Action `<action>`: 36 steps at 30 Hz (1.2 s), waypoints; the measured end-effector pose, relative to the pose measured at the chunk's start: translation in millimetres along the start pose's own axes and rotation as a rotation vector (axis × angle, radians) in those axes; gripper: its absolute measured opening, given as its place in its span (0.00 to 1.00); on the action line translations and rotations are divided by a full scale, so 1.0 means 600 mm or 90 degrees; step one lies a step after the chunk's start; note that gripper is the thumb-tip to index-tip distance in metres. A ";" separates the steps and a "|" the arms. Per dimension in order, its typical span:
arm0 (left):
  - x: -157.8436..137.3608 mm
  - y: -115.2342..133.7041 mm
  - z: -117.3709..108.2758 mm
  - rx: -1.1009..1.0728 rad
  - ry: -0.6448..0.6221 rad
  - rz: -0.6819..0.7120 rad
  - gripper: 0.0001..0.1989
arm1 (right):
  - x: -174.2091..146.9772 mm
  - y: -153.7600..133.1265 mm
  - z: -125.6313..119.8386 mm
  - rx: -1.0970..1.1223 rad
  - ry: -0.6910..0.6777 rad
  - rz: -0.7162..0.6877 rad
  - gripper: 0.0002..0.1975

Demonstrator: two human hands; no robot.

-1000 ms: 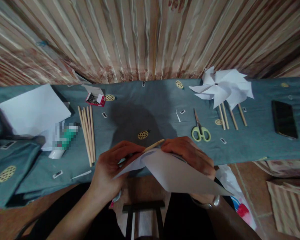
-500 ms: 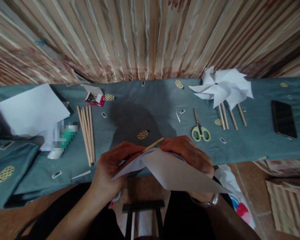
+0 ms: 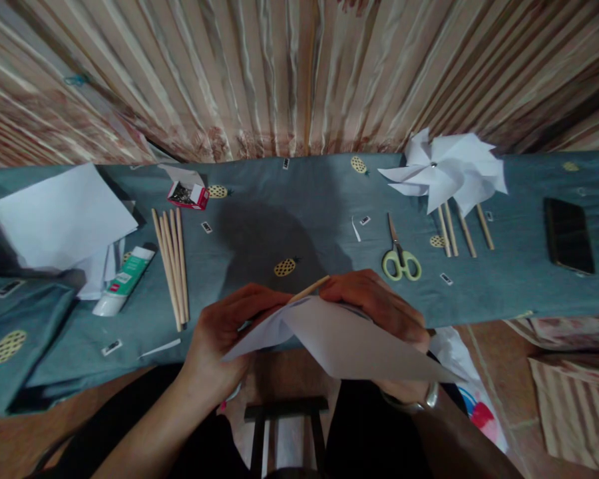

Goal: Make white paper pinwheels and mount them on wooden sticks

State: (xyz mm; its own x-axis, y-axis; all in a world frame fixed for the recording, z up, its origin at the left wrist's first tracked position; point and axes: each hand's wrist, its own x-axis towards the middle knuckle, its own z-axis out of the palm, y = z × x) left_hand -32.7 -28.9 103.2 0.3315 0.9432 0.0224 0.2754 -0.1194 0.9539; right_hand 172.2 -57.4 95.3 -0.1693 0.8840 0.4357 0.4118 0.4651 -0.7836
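Note:
A folded white paper pinwheel (image 3: 352, 342) is held up between my hands near the table's front edge, its blades spread down and to the right. Behind its top edge pokes a thin wooden stick (image 3: 311, 287), slanting up to the right. My left hand (image 3: 229, 326) is closed round the stick and the pinwheel's left side; the paper covers part of its fingers. On the other side my right hand (image 3: 374, 303) grips the pinwheel from behind, fingertips by the stick's end. What the fingers do behind the paper is hidden.
Scissors (image 3: 400, 259) lie right of centre, below finished pinwheels (image 3: 449, 169) on sticks. A phone (image 3: 569, 234) is far right. To the left are several loose sticks (image 3: 172, 269), a small red box (image 3: 188, 193) of metal pieces, a glue tube (image 3: 126, 283) and paper sheets (image 3: 62, 219).
The view has shifted very slightly. Both hands, the pinwheel and the stick keep nearly the same pose.

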 end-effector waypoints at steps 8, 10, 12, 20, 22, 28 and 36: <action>-0.005 -0.003 -0.001 0.013 0.012 0.018 0.09 | 0.000 -0.003 0.001 0.009 -0.002 0.005 0.11; -0.006 -0.003 -0.001 0.014 0.013 0.023 0.09 | 0.001 -0.004 0.001 0.004 -0.007 0.010 0.12; -0.006 -0.003 -0.001 0.017 0.013 0.019 0.10 | 0.002 -0.004 0.001 0.002 -0.017 0.009 0.13; -0.006 -0.006 0.001 0.034 0.029 0.034 0.10 | 0.001 -0.003 0.001 0.002 -0.019 0.014 0.14; -0.006 -0.004 0.001 0.039 0.019 0.041 0.10 | 0.000 -0.004 0.002 0.002 -0.013 0.014 0.13; -0.005 -0.002 -0.001 0.046 0.024 0.031 0.10 | 0.000 -0.003 0.001 0.003 -0.022 0.010 0.13; -0.007 -0.004 -0.001 0.034 0.016 0.007 0.10 | 0.000 -0.003 0.001 0.008 -0.013 0.023 0.13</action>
State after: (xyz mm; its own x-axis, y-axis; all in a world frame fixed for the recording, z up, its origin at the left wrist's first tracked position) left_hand -35.2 -32.5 100.8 0.3128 0.9489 0.0407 0.3192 -0.1454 0.9365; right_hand 170.9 -58.5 96.6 -0.1732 0.9008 0.3981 0.4066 0.4336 -0.8041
